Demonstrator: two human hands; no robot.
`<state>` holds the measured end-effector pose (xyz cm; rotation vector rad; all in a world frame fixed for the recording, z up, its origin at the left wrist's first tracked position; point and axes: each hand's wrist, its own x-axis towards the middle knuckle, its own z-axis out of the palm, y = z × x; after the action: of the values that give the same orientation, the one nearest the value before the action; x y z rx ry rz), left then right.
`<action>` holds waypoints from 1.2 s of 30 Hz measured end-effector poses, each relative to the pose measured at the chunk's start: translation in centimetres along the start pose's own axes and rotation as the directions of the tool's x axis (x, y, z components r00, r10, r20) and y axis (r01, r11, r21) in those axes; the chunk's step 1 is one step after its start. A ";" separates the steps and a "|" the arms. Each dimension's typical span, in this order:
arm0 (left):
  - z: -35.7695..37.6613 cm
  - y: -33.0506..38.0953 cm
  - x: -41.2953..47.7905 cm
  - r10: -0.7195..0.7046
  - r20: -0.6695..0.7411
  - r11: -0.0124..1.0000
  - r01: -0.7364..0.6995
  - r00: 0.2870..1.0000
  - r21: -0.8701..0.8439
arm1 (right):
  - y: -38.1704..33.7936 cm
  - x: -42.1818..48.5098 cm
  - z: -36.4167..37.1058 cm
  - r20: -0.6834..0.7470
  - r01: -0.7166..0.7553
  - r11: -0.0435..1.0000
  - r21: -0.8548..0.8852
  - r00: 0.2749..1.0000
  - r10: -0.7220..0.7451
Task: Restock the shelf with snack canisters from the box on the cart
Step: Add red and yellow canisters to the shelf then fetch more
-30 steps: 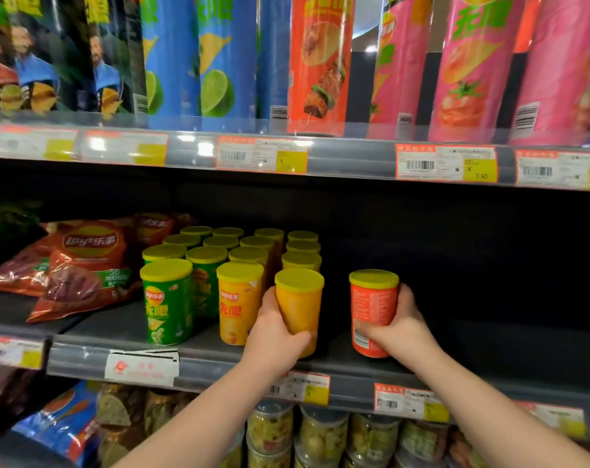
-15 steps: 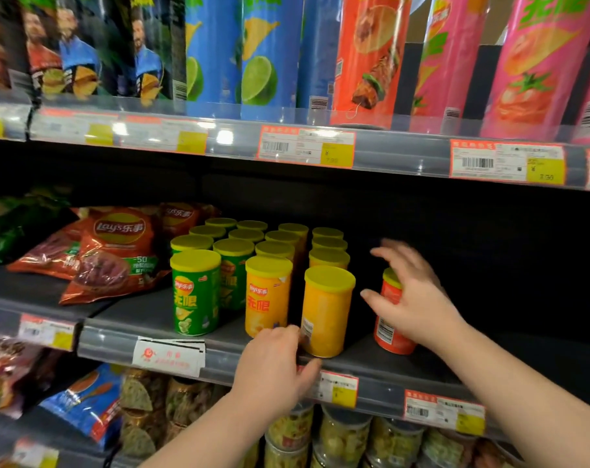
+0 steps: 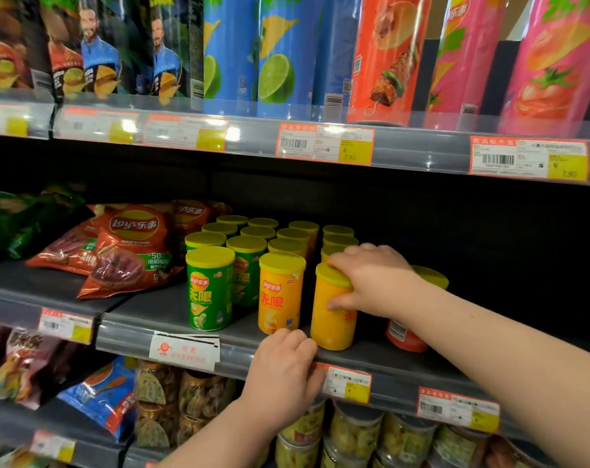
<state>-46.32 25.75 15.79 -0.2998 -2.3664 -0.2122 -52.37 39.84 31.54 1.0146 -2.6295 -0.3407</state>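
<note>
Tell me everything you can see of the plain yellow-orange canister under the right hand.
The short yellow-orange cylindrical canister has a yellow plastic-looking lid and a glossy wall, its label mostly turned away. It stands upright at the front of the grey middle shelf, left of a red canister. The right hand grips it from above, fingers over the lid, thumb on the side.

Chip bags (image 3: 131, 251) at L, tall tubes (image 3: 276, 55) above, jars (image 3: 354, 434) below.
</note>
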 end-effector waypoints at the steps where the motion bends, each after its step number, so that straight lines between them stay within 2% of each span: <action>1: 0.0 -0.1 0.0 0.003 -0.001 1.000 -0.003 1.000 0.004 | 0.1 0.1 -0.1 0.000 0.004 1.000 0.005 1.000 -0.004; 6: 0.0 -0.1 -0.1 0.005 0.008 1.000 -0.005 1.000 0.008 | 1.6 0.0 -0.8 0.155 0.119 0.974 0.192 0.977 -0.149; 12: 0.0 0.0 -0.2 0.013 0.009 1.000 -0.013 1.000 0.003 | 0.6 0.4 0.0 0.052 0.052 0.987 0.155 0.997 -0.061; 16: -0.2 0.0 -0.2 0.010 0.012 1.000 -0.011 1.000 0.024 | 0.7 0.2 0.1 0.094 0.074 0.986 0.148 0.992 -0.089; 23: 0.0 0.0 -0.2 0.003 0.002 1.000 -0.003 1.000 0.011 | 0.6 0.8 0.8 0.093 0.009 0.986 0.164 0.995 -0.025; 28: 0.2 -0.2 -0.6 0.007 -0.012 1.000 -0.007 1.000 0.007 | 1.5 0.7 0.8 0.111 0.032 0.973 0.230 0.992 -0.059; 31: 0.3 -0.5 -0.5 0.036 -0.040 0.999 -0.036 0.999 0.013 | 4.1 0.2 0.0 0.069 -0.022 0.936 0.351 0.998 -0.002; 33: 0.3 -0.6 -0.1 0.052 -0.067 0.998 -0.049 0.996 0.034 | 6.6 -0.3 -0.3 0.125 -0.072 0.935 0.348 0.992 0.030; 36: 0.5 -0.8 0.3 0.073 -0.112 0.997 -0.068 0.991 0.044 | 9.6 -1.2 0.1 0.339 -0.221 0.952 0.212 0.930 0.140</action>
<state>-47.08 25.16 15.52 -0.3429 -2.2410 -0.1443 -57.45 47.58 34.32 0.8322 -3.0975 -0.1447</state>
